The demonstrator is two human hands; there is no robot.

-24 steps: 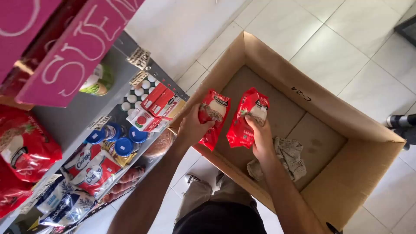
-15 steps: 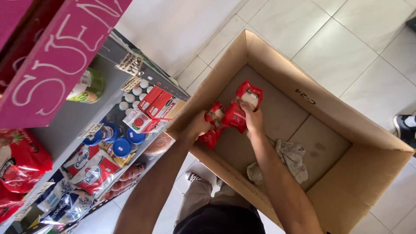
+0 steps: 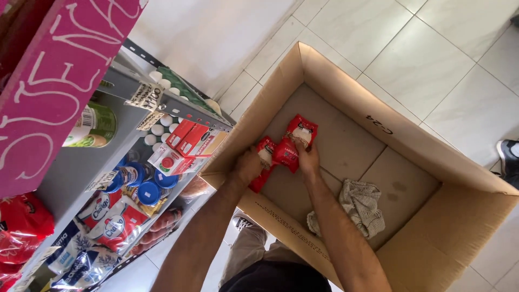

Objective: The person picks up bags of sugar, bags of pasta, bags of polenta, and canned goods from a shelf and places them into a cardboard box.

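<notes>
Your left hand [image 3: 247, 166] grips one red packet [image 3: 263, 165] and your right hand [image 3: 308, 159] grips another red packet [image 3: 294, 141], the two touching inside the open cardboard box [image 3: 454, 178]. A grey cloth [image 3: 359, 208] lies near your right forearm.

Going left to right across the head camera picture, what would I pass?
Pink sign → grey shelf rack of groceries → left hand → red packets held by both hands → right hand → grey cloth → far right wall of the cardboard box → dark shoe.
</notes>
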